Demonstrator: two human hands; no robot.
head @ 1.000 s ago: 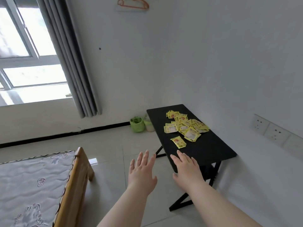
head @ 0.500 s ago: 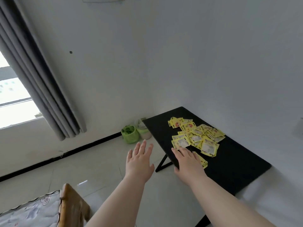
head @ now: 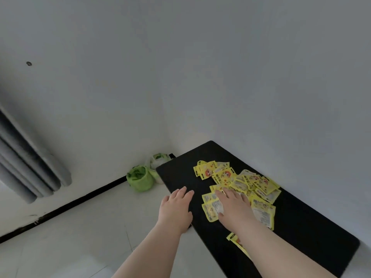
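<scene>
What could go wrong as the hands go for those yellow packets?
The packets lie loose and overlapping, so the right hand, flat over them, could drag several at once. A stray packet under the right forearm sits near the table edge and could be swept off.

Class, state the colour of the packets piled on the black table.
Yellow packets, some with white panels; head view.
</scene>
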